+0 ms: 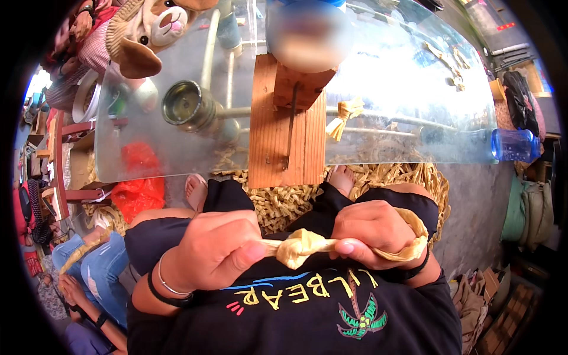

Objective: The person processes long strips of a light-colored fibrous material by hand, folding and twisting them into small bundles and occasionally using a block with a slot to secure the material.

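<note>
Both my hands hold one pale yellow-tan strip [300, 248] of pliable material, with a bulky knot in it between them. My left hand [222, 250] grips the short length on one side of the knot, fingers curled and thumb pressed along it. My right hand [377, 233] pinches the other side, and the rest of the strip loops around behind that hand near the wrist. The strip looks taut between the hands, above my lap. What lies inside my closed fists is hidden.
Ahead stands a glass table [399, 97] bearing a wooden stand [286, 155] with an upright metal rod. A knotted piece [344, 117] lies beside it. Many knotted pieces [279, 204] heap on the floor. A red plastic bag [140, 199] is at left, near another person's hands [71, 288].
</note>
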A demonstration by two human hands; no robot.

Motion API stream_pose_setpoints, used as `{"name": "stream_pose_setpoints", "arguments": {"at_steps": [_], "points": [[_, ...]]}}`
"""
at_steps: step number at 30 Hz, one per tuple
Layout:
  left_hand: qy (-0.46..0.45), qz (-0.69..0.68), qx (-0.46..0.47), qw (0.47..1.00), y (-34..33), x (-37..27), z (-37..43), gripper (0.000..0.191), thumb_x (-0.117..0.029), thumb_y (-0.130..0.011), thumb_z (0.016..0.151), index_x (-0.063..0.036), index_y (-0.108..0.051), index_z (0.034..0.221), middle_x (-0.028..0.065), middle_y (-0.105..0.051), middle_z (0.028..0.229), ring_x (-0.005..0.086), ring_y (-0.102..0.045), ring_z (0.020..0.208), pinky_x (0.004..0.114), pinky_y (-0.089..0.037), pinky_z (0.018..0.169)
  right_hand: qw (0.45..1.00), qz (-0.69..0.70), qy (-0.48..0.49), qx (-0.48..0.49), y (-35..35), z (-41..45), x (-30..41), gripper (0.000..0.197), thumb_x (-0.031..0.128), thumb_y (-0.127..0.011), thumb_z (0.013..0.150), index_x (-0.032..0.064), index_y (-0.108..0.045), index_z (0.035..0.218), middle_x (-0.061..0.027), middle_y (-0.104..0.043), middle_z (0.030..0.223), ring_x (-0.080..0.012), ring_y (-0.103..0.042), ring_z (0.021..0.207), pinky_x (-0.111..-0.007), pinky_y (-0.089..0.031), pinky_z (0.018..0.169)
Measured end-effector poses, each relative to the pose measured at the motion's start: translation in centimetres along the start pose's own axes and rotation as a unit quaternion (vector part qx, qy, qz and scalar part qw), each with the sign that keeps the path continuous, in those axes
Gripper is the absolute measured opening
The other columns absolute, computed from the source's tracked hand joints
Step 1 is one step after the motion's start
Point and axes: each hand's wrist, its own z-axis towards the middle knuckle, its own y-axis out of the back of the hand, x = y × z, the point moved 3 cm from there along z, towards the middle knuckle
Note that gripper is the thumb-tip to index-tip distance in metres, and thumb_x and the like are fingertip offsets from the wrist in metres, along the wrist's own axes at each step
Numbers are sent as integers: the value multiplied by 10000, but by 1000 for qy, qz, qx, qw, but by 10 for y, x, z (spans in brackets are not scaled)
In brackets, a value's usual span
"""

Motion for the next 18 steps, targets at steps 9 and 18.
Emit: {"name": "stream_pose_setpoints", "arguments": {"at_steps": [9, 18], "points": [[-96, 118, -58, 987, 14, 0, 8, 407, -410, -691, 931, -10, -625, 963, 141, -721, 924, 251, -695, 753, 322, -522, 682, 991, 123, -35, 35, -5, 5, -3, 325, 168, -512, 1042, 37, -597, 756, -89, -565, 662, -297, -587, 606, -397, -474, 587], [-40, 42, 27, 998, -8, -8, 10, 350, 31, -773, 727, 14, -638, 1050, 121, -677, 870, 215, -644, 679, 286, -514, 588, 989, 128, -62, 44, -16, 15, -5, 349, 171, -509, 1044, 33, -598, 736, -91, -561, 636, -279, -580, 579, -387, -468, 578]]}}
